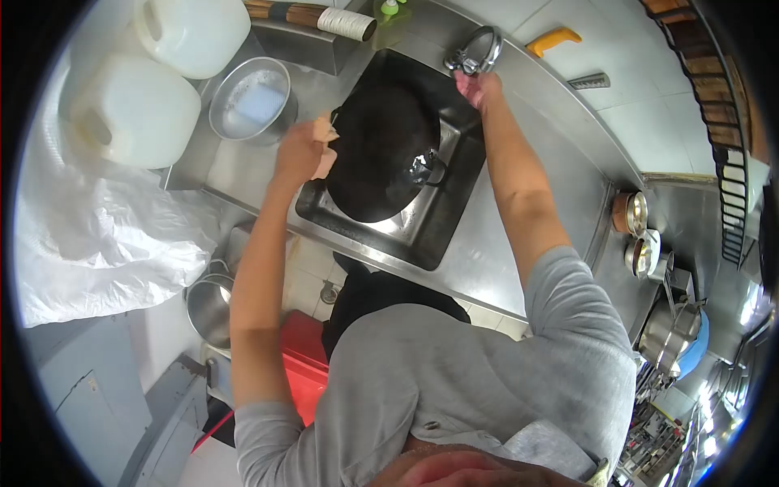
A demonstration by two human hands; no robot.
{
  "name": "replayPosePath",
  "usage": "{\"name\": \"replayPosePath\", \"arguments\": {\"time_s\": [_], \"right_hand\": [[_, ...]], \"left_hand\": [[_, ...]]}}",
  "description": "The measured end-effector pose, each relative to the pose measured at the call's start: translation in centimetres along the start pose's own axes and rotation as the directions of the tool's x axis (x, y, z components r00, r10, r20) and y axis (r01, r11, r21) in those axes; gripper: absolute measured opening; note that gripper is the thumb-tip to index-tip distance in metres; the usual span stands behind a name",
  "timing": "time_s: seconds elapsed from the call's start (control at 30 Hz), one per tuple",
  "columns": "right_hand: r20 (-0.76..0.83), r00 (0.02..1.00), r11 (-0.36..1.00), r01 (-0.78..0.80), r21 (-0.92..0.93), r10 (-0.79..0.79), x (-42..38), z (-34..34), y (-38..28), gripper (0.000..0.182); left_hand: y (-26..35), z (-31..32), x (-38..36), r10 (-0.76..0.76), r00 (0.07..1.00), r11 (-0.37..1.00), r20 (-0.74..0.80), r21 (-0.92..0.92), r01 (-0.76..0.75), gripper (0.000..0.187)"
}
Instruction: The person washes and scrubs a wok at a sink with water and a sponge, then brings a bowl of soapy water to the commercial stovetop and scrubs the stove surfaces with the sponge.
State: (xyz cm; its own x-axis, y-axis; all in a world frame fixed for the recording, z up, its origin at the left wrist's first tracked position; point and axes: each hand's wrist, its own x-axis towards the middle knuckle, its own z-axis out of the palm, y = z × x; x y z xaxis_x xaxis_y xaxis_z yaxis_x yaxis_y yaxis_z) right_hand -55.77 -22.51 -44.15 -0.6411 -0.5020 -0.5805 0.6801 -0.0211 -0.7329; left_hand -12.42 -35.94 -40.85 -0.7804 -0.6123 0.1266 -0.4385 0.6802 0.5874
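Note:
A large dark wok (381, 146) rests tilted in the steel sink (442, 231), with a loop handle on its right side and a wet glint near it. My left hand (300, 152) is closed at the wok's left rim around a peach-coloured cloth or pad (324, 165); the wok's handle there is hidden. At the back of the sink, my right hand (480, 89) reaches the chrome faucet (479, 55), its fingers curled against the faucet's lower part. Whether water runs cannot be made out.
A metal pot (251, 101) with suds and a pale blue sponge (260, 103) stands left of the sink. Behind it are white plastic jugs (134, 109) and a bamboo brush (345, 24). A yellow-handled tool (553, 40) lies by the wall. A black rack (714, 105) hangs at right.

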Motion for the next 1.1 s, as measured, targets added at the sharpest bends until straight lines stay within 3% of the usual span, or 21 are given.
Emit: {"name": "replayPosePath", "arguments": {"time_s": [0.03,0.13,0.23,0.3,0.37,0.4,0.47,0.5,0.53,0.57,0.63,0.7,0.77,0.83,0.87,0.97,1.0,1.1], "right_hand": [[0.017,1.000,1.000,-0.013,-0.006,0.013,2.0,-0.8,0.1,0.037],[0.114,0.993,0.999,-0.040,0.034,0.036,4.2,-2.4,-0.2,0.029],[0.162,0.939,0.935,0.325,-0.143,-0.302,2.7,-2.2,0.3,0.029],[0.195,0.847,0.750,0.529,-0.397,-0.494,1.6,-2.6,1.0,0.026],[0.206,0.736,0.516,0.619,-0.592,-0.645,0.4,-3.0,1.3,0.018],[0.113,0.727,0.477,0.550,-0.686,-0.677,-1.4,-2.6,1.2,0.020],[0.089,0.832,0.685,0.506,-0.524,-0.547,-5.7,-1.9,2.0,0.022],[0.212,0.892,0.739,0.449,-0.502,-0.399,-7.8,-1.4,2.4,0.022],[0.267,0.945,0.857,0.293,-0.423,-0.191,-11.1,-0.2,2.2,0.022],[0.320,0.947,0.862,0.170,-0.477,-0.009,-13.0,0.4,2.0,0.016],[0.402,0.875,0.868,-0.039,-0.496,0.269,-15.4,1.4,0.7,0.017],[0.426,0.877,0.939,-0.075,-0.337,0.223,-15.0,2.4,-0.5,0.021],[0.392,0.915,0.963,0.015,-0.270,0.095,-14.4,2.1,-1.2,0.022],[0.395,0.918,0.943,0.160,-0.290,-0.034,-15.9,2.7,-3.4,0.024],[0.442,0.894,0.923,0.227,-0.311,-0.071,-16.2,2.6,-4.4,0.026],[0.474,0.877,0.827,0.326,-0.458,-0.083,-15.6,3.1,-6.4,0.029],[0.482,0.875,0.816,0.308,-0.488,-0.043,-16.1,4.6,-6.7,0.019],[0.477,0.877,0.901,0.161,-0.403,0.057,-15.5,7.6,-6.1,0.019]], "left_hand": [[0.4,-0.8,-0.5,0.072,0.995,0.997,-0.071,-0.008,-0.073,0.030],[5.6,-6.0,-2.7,-0.188,0.981,0.936,-0.052,-0.311,0.163,0.030],[9.0,-6.4,-4.6,-0.217,0.966,0.665,0.139,-0.704,0.250,0.032],[12.1,-4.2,-4.9,-0.197,0.956,0.523,0.216,-0.802,0.289,0.031],[13.7,-0.5,-4.6,-0.098,0.939,0.817,0.330,-0.512,0.265,0.033],[15.3,2.3,-4.5,-0.021,0.939,0.793,0.344,-0.566,0.225,0.034],[19.3,8.0,-4.8,0.102,0.928,0.774,0.360,-0.615,0.153,0.039],[21.2,10.8,-4.9,0.169,0.886,0.836,0.432,-0.539,0.104,0.043],[21.9,13.7,-5.7,0.292,0.892,0.732,0.345,-0.681,0.023,0.044],[21.2,17.4,-6.1,0.391,0.878,0.699,0.276,-0.710,-0.088,0.044],[19.7,16.9,-4.2,0.280,0.811,0.710,0.513,-0.679,0.185,0.036],[13.5,17.0,-0.9,-0.014,0.730,0.279,0.684,-0.698,0.659,0.026],[9.7,17.4,2.0,-0.194,0.745,0.077,0.638,-0.747,0.661,0.022],[9.5,15.2,4.5,-0.223,0.721,-0.053,0.656,-0.747,0.663,0.026],[9.6,14.9,5.4,-0.250,0.729,-0.030,0.637,-0.758,0.652,0.033],[9.0,15.8,6.6,-0.147,0.785,-0.156,0.601,-0.798,0.582,0.035],[9.6,15.4,7.4,-0.165,0.770,-0.204,0.616,-0.785,0.585,0.036],[9.4,15.8,9.2,-0.164,0.762,-0.358,0.627,-0.757,0.546,0.036]]}}
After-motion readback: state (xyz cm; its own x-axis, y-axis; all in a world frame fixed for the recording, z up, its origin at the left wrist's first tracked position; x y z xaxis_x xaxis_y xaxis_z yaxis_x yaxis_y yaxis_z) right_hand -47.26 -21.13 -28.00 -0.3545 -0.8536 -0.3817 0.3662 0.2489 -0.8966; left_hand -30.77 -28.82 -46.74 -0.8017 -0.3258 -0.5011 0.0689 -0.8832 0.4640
